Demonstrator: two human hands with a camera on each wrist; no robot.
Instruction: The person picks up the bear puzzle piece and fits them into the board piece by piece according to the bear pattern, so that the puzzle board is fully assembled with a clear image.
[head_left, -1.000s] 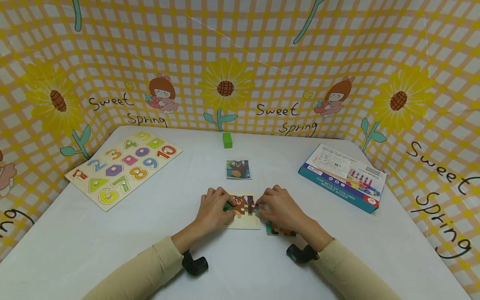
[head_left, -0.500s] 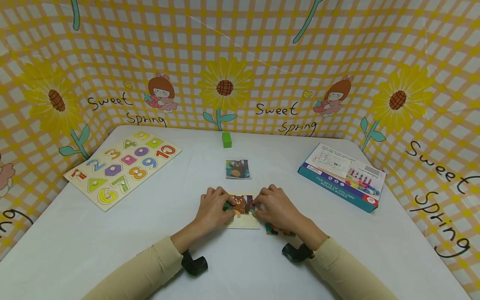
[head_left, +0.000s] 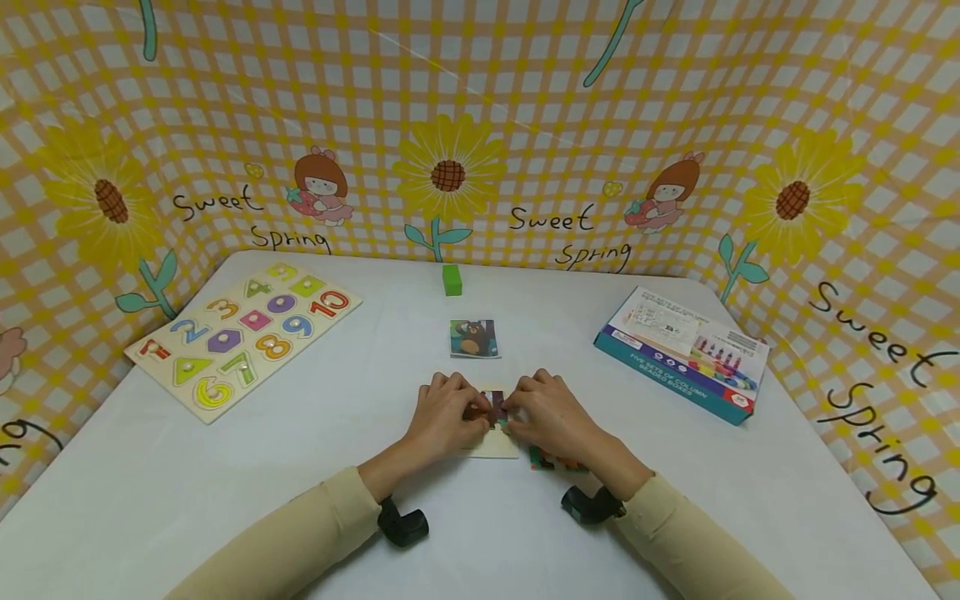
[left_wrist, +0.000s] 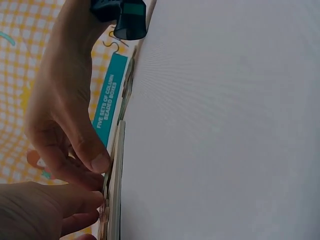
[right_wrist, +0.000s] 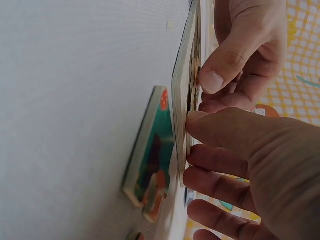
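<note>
The bear puzzle board (head_left: 495, 442) lies just below the centre of the head view, on the white worktop (head_left: 300, 467). Since a second ago the left hand (head_left: 448, 414) has slid right over the bear, so both hands now meet on one piece (head_left: 497, 407); seating it seems the step in hand. The right hand (head_left: 550, 414) presses with curled fingers (right_wrist: 212, 80). Whether either hand pinches the piece is hidden. Loose pieces (head_left: 551, 459) are half covered by the right wrist.
</note>
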